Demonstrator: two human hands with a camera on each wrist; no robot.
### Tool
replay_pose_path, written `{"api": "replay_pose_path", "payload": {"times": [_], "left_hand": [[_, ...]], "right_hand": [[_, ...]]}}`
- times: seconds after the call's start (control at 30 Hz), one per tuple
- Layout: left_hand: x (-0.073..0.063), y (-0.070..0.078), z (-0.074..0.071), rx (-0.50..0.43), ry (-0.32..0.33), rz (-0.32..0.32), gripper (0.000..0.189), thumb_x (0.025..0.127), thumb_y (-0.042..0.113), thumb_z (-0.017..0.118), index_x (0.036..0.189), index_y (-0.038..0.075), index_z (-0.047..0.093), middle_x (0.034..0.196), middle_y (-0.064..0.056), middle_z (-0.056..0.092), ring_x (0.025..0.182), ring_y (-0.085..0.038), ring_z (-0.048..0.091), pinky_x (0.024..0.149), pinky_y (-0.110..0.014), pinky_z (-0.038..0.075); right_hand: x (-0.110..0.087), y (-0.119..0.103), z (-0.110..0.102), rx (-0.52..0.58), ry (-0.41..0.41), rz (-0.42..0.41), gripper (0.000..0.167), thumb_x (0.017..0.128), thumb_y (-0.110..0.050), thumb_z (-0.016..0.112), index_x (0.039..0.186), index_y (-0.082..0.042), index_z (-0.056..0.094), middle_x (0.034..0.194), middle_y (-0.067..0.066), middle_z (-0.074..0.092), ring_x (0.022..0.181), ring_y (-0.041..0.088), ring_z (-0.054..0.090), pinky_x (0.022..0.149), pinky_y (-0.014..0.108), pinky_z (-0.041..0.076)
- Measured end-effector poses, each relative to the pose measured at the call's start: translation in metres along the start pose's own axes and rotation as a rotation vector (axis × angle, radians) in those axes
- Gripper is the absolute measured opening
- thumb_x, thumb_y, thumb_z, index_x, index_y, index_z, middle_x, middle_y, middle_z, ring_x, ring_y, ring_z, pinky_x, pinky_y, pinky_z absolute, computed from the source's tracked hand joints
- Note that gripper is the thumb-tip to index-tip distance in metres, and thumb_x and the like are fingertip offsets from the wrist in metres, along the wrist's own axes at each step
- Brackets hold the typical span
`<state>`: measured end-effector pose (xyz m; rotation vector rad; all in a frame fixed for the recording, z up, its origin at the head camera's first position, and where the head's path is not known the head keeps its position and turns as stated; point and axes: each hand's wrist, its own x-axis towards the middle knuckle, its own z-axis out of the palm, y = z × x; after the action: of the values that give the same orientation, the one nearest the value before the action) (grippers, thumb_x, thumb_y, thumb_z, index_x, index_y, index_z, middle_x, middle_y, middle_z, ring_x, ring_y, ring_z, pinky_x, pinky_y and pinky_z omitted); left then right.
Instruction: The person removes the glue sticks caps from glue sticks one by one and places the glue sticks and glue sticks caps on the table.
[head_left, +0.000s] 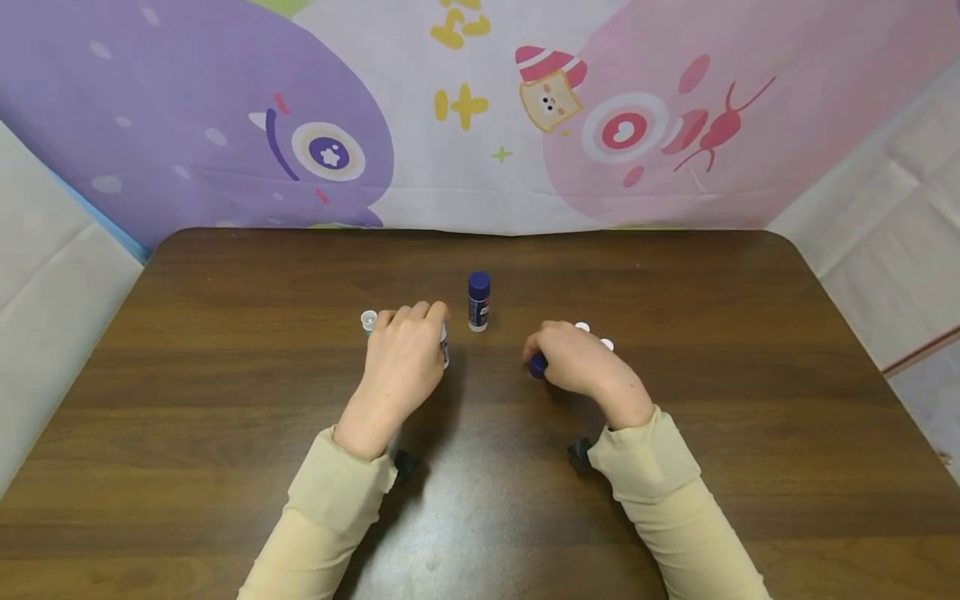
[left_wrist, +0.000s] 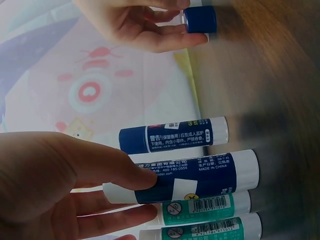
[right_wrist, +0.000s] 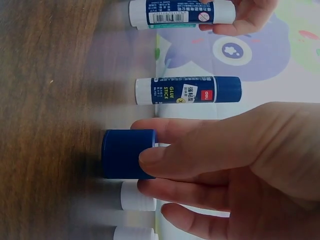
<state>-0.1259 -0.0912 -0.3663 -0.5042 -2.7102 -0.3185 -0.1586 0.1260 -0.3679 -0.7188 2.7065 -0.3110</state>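
Observation:
My left hand (head_left: 405,346) pinches an uncapped dark blue glue stick (left_wrist: 200,177), thumb across its label near the white upper end. The stick stands upright, its white base at the tabletop. Two teal glue sticks (left_wrist: 197,209) stand beside it, mostly hidden by the hand in the head view. My right hand (head_left: 577,358) grips a blue cap (right_wrist: 129,154) between thumb and fingers, low over the table. Between the hands, farther back, a capped dark blue glue stick (head_left: 478,304) stands upright, touched by neither hand.
Two white caps (head_left: 582,327) (right_wrist: 135,233) stand just beyond the right hand. The brown wooden table (head_left: 480,517) reaches back to a hanging cloth (head_left: 465,183) with cartoon figures. Dark wrist-worn pieces (head_left: 580,456) sit under both sleeves.

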Motion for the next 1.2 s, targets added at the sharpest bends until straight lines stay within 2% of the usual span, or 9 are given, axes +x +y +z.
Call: {"api": "replay_pose_path", "payload": {"times": [0.27, 0.47, 0.57, 0.63, 0.77, 0.87, 1.03, 1.2], "left_hand": [[0.0, -0.002, 0.001, 0.001, 0.007, 0.004, 0.027, 0.069, -0.01, 0.069, 0.092, 0.001, 0.061, 0.083, -0.011, 0.064, 0.078, -0.033, 0.062, 0.079, -0.048, 0.048], [0.0, -0.002, -0.001, 0.005, -0.008, -0.005, 0.026, 0.071, -0.009, 0.069, 0.094, 0.0, 0.062, 0.086, -0.012, 0.064, 0.079, -0.033, 0.062, 0.08, -0.048, 0.048], [0.001, 0.0, -0.003, 0.002, -0.003, -0.003, 0.026, 0.072, -0.008, 0.07, 0.096, 0.0, 0.063, 0.088, -0.012, 0.064, 0.081, -0.033, 0.062, 0.08, -0.047, 0.048], [0.002, 0.002, -0.005, -0.008, 0.009, -0.001, 0.026, 0.073, -0.005, 0.071, 0.098, 0.0, 0.064, 0.09, -0.012, 0.065, 0.083, -0.033, 0.062, 0.08, -0.047, 0.048], [0.004, 0.005, -0.008, -0.042, 0.048, 0.003, 0.024, 0.077, 0.002, 0.072, 0.1, 0.001, 0.066, 0.094, -0.012, 0.066, 0.085, -0.032, 0.062, 0.08, -0.046, 0.048], [0.004, 0.005, -0.01, -0.076, 0.072, -0.006, 0.023, 0.079, 0.005, 0.074, 0.101, 0.001, 0.066, 0.097, -0.013, 0.066, 0.087, -0.032, 0.062, 0.08, -0.046, 0.048], [0.005, 0.001, -0.011, -0.13, 0.083, -0.004, 0.031, 0.082, 0.007, 0.074, 0.109, -0.003, 0.064, 0.11, -0.016, 0.064, 0.099, -0.035, 0.061, 0.085, -0.048, 0.049], [0.007, -0.002, -0.01, -0.148, 0.05, 0.0, 0.043, 0.084, 0.009, 0.072, 0.122, -0.006, 0.059, 0.131, -0.021, 0.057, 0.118, -0.038, 0.055, 0.096, -0.05, 0.044]], "right_hand": [[-0.001, -0.001, -0.003, -0.006, 0.005, 0.002, 0.024, 0.087, 0.006, 0.061, 0.104, -0.007, 0.073, 0.105, 0.012, 0.062, 0.1, 0.028, 0.058, 0.086, 0.04, 0.049], [0.0, -0.003, -0.005, -0.004, 0.067, -0.022, 0.02, 0.084, 0.004, 0.064, 0.1, -0.006, 0.071, 0.099, 0.011, 0.057, 0.098, 0.032, 0.054, 0.085, 0.044, 0.046], [0.001, -0.003, -0.004, 0.045, 0.15, -0.017, 0.021, 0.085, 0.002, 0.065, 0.106, -0.002, 0.067, 0.102, 0.013, 0.056, 0.099, 0.032, 0.054, 0.086, 0.044, 0.046], [0.002, -0.004, -0.002, 0.093, 0.237, -0.011, 0.027, 0.087, -0.002, 0.066, 0.114, 0.001, 0.062, 0.107, 0.016, 0.057, 0.102, 0.033, 0.054, 0.088, 0.045, 0.046], [0.004, -0.006, 0.0, 0.206, 0.421, -0.024, 0.054, 0.09, -0.015, 0.071, 0.133, 0.007, 0.047, 0.121, 0.022, 0.053, 0.112, 0.035, 0.052, 0.094, 0.046, 0.044], [0.008, -0.01, 0.0, 0.24, 0.496, -0.061, 0.066, 0.091, -0.019, 0.07, 0.142, 0.005, 0.037, 0.127, 0.023, 0.05, 0.118, 0.034, 0.049, 0.098, 0.045, 0.043], [0.02, -0.016, -0.005, 0.194, 0.505, -0.129, 0.069, 0.09, -0.016, 0.071, 0.148, -0.002, 0.035, 0.138, 0.021, 0.043, 0.127, 0.033, 0.044, 0.102, 0.044, 0.041], [0.032, -0.022, -0.009, 0.125, 0.44, -0.161, 0.064, 0.091, -0.011, 0.07, 0.147, -0.008, 0.041, 0.147, 0.022, 0.035, 0.13, 0.038, 0.043, 0.099, 0.048, 0.044]]}}
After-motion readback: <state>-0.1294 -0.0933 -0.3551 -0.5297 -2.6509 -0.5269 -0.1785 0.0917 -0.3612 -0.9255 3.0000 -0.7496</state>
